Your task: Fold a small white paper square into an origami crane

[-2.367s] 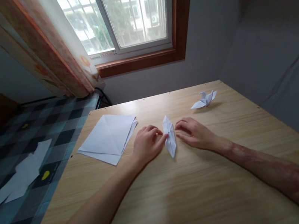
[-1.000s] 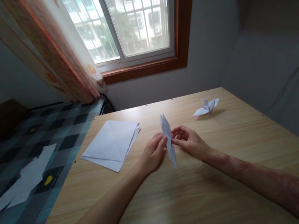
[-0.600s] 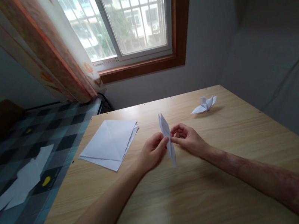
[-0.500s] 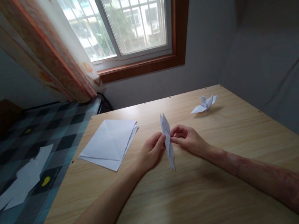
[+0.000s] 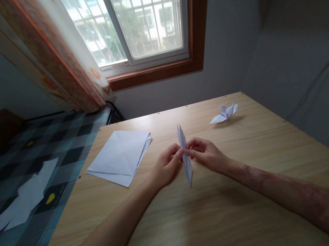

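A narrow piece of folded white paper (image 5: pixel 188 171) stands on edge between my two hands, over the middle of the wooden table. My left hand (image 5: pixel 169 164) pinches it at mid-length from the left, thumb and fingers closed. From the right, my right hand (image 5: pixel 205 152) grips the same spot, its thumb and index finger pressed on the paper and the other fingers curled. Two slim points rise at the paper's far end, and the near end tapers downward. Behind and to the right rests a finished paper crane (image 5: pixel 224 114).
A stack of square white paper sheets (image 5: pixel 121 154) lies at the table's left (image 5: pixel 224 221). Beyond that edge, cut paper scraps (image 5: pixel 28 196) rest on a checked bed cover (image 5: pixel 69 132). A window (image 5: pixel 148 21) and an orange curtain (image 5: pixel 63 60) are behind the table.
The folded paper has turned in my fingers, so it now shows a thinner edge and a single pointed near end. Both hands stay in nearly the same place.
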The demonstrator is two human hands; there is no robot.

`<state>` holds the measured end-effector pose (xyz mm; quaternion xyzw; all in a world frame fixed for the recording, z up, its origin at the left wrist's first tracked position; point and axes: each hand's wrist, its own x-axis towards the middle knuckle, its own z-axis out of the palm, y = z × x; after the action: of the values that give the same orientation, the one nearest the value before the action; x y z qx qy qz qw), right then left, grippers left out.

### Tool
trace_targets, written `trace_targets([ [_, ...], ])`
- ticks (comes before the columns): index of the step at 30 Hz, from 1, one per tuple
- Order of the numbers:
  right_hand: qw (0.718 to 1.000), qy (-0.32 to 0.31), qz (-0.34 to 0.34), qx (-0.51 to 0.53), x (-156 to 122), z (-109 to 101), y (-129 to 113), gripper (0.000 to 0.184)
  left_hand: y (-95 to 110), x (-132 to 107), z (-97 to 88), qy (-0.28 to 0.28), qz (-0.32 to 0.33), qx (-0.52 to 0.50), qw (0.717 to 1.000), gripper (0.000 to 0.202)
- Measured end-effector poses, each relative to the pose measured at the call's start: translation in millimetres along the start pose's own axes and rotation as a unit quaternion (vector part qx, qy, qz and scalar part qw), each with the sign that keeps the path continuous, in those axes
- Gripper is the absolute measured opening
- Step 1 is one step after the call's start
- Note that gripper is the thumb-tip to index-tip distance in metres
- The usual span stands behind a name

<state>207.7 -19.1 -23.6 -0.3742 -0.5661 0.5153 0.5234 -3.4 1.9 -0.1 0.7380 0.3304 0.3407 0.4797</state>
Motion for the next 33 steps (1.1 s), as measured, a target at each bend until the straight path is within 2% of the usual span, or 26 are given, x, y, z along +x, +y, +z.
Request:
trace_targets([
  [17,1.0,0.015,-0.003,-0.026,-2.1,-0.9,5.1,0.036,-13.7,1.7,-1.1,-0.004,-0.029,-0.05,0.998,0.051],
  [21,0.999,0.008,-0.007,-0.03,-4.0,0.8,0.1,0.035,-12.1,3.5,-2.5,-0.027,0.007,-0.063,0.998,0.041],
  [27,0.999,-0.011,-0.011,-0.028,-6.1,2.9,-2.6,0.043,-5.5,2.5,1.1,0.0,0.028,-0.041,0.999,0.038],
  [33,1.0,0.004,0.006,-0.012,-3.1,1.1,0.9,0.042,-1.1,2.3,3.6,-0.013,0.057,-0.047,0.997,0.034],
])
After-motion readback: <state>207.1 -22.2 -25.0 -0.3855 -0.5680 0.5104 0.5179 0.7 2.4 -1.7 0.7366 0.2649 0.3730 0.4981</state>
